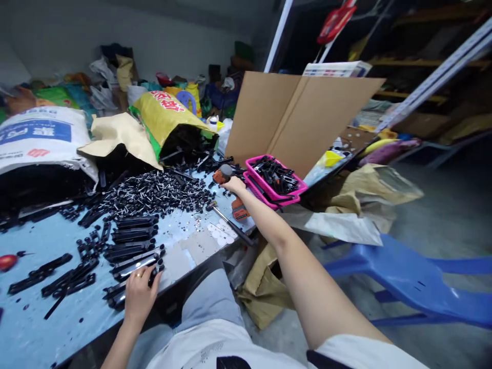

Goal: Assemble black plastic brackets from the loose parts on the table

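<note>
My right hand (235,186) reaches across the table and is closed around an orange and grey cordless drill (240,209), its battery end toward me. Below my left hand (140,291) runs a row of long black plastic parts (134,236), laid side by side. The fingers of that hand are curled on the near end of one black part (154,274); the palm side is hidden. Between the hands lies a hammer (232,224) with a dark handle. A large heap of black-headed screws (154,195) spreads behind the row.
A pink basket (265,192) of black parts stands right of the drill, before an upright cardboard sheet (277,113). Open sacks (172,120) line the table's back. More black parts (73,277) and a red round object (8,262) lie left. A blue plastic stool (407,271) stands at right.
</note>
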Demonstrator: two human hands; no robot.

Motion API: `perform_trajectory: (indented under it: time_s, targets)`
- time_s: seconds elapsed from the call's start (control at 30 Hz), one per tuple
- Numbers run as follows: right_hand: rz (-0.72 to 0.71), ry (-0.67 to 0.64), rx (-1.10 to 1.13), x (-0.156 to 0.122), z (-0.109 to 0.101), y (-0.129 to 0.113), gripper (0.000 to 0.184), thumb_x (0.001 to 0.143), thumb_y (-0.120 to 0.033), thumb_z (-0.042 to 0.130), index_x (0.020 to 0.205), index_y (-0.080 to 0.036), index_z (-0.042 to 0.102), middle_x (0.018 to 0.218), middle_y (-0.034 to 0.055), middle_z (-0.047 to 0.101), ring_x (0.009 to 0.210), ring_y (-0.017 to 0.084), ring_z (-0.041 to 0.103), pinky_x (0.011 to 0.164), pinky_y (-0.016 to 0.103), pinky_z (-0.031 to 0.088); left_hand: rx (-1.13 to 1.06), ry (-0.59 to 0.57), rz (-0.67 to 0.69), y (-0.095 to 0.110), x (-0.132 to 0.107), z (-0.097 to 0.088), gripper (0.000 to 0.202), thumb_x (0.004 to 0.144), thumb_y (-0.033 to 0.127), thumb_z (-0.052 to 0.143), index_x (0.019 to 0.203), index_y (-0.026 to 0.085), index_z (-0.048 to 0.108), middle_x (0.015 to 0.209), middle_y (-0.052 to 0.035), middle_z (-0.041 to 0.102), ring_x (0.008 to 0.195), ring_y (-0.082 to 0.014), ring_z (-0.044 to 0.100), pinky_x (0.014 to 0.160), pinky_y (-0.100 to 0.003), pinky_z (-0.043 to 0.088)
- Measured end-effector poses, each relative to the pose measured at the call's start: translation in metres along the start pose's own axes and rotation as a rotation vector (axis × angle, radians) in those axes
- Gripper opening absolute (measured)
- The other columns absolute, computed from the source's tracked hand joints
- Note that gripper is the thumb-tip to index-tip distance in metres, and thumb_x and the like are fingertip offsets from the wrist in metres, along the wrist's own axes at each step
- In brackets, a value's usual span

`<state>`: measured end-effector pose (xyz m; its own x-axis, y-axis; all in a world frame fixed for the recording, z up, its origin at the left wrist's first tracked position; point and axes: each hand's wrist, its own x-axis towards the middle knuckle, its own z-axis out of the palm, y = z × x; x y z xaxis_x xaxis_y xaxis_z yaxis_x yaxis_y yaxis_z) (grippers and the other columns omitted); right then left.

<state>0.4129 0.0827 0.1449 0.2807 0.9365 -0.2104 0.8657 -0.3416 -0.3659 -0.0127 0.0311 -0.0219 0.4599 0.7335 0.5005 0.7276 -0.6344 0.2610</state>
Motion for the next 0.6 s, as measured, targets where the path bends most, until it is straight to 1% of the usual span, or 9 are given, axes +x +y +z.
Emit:
perform_trajectory:
  time_s: [0.1,0.2,0.27,0.3,0.37,0.4,0.47,0.53,0.6]
  targets:
    - [0.232,0.184,-0.048,-0.010,0.010,-0.002,0.053,0.085,-0.042,0.057,0.124,-0.008,0.048,0.116,0.0186,0.058,0.107,0.026,0.055,0.084,0.034,0.045,0.102,0.059,-0.018,-0.019,-0.009,-0.014,0.030,0.087,0.043,0.047,0.098,0.019,0.062,0.095,-0.0116,0.064,0.089,-0.0298,0.059,0.078,-0.044,0.046]
    - [0.310,0.334,-0.094,-0.020,0.026,-0.006,0.066,0.085,-0.040,0.055,0.136,-0.006,0.032,0.134,0.0263,0.042,0.123,0.032,0.041,0.096,0.041,0.035,0.174,0.078,-0.064,-0.048,-0.023,-0.031,0.032,0.087,0.044,0.044,0.092,0.018,0.062,0.092,-0.0132,0.062,0.086,-0.0300,0.059,0.077,-0.045,0.047]
    - [0.235,0.511,-0.141,-0.023,0.040,-0.012,0.066,0.087,-0.038,0.050,0.141,-0.009,0.025,0.143,0.0230,0.032,0.128,0.031,0.032,0.103,0.044,0.025,0.156,0.051,-0.076,-0.063,-0.033,-0.040,0.033,0.087,0.044,0.043,0.089,0.017,0.062,0.090,-0.0129,0.062,0.084,-0.0286,0.059,0.078,-0.044,0.048]
    - [0.158,0.600,-0.155,-0.023,0.047,-0.017,0.064,0.088,-0.037,0.047,0.142,-0.011,0.025,0.144,0.0203,0.031,0.129,0.030,0.030,0.105,0.043,0.022,0.134,0.032,-0.077,-0.067,-0.038,-0.044,0.032,0.087,0.043,0.043,0.089,0.017,0.062,0.090,-0.0124,0.061,0.084,-0.0278,0.059,0.080,-0.043,0.048]
    - [-0.045,0.696,-0.144,-0.019,0.064,-0.033,0.055,0.089,-0.036,0.045,0.138,-0.012,0.035,0.140,0.0166,0.036,0.126,0.027,0.033,0.106,0.039,0.023,0.101,0.005,-0.097,-0.070,-0.047,-0.048,0.031,0.088,0.041,0.043,0.092,0.017,0.062,0.091,-0.0120,0.061,0.086,-0.0269,0.058,0.082,-0.041,0.048]
    - [-0.153,0.682,-0.123,-0.015,0.074,-0.044,0.050,0.089,-0.035,0.044,0.133,-0.012,0.041,0.137,0.0156,0.040,0.124,0.026,0.035,0.105,0.037,0.025,0.094,0.000,-0.123,-0.069,-0.050,-0.049,0.032,0.088,0.040,0.042,0.095,0.016,0.062,0.093,-0.0122,0.061,0.088,-0.0268,0.058,0.083,-0.041,0.048]
    - [-0.369,0.577,-0.080,-0.006,0.096,-0.073,0.040,0.089,-0.034,0.044,0.122,-0.013,0.052,0.130,0.0141,0.046,0.119,0.024,0.039,0.102,0.033,0.030,0.072,-0.008,-0.186,-0.066,-0.054,-0.049,0.033,0.089,0.040,0.040,0.099,0.016,0.061,0.094,-0.0123,0.061,0.090,-0.0267,0.058,0.082,-0.040,0.048]
    - [-0.568,0.415,-0.069,0.004,0.122,-0.108,0.033,0.090,-0.033,0.044,0.115,-0.015,0.056,0.124,0.0121,0.051,0.115,0.022,0.044,0.101,0.031,0.033,0.028,-0.019,-0.245,-0.065,-0.056,-0.047,0.033,0.090,0.040,0.040,0.098,0.016,0.061,0.092,-0.0111,0.062,0.090,-0.0260,0.059,0.081,-0.039,0.048]
    - [-0.709,0.253,-0.108,0.015,0.149,-0.146,0.031,0.090,-0.032,0.045,0.114,-0.016,0.057,0.121,0.0100,0.054,0.112,0.020,0.046,0.099,0.029,0.035,-0.033,-0.020,-0.287,-0.066,-0.057,-0.044,0.030,0.090,0.039,0.041,0.095,0.016,0.060,0.090,-0.0099,0.062,0.087,-0.0246,0.059,0.081,-0.038,0.048]
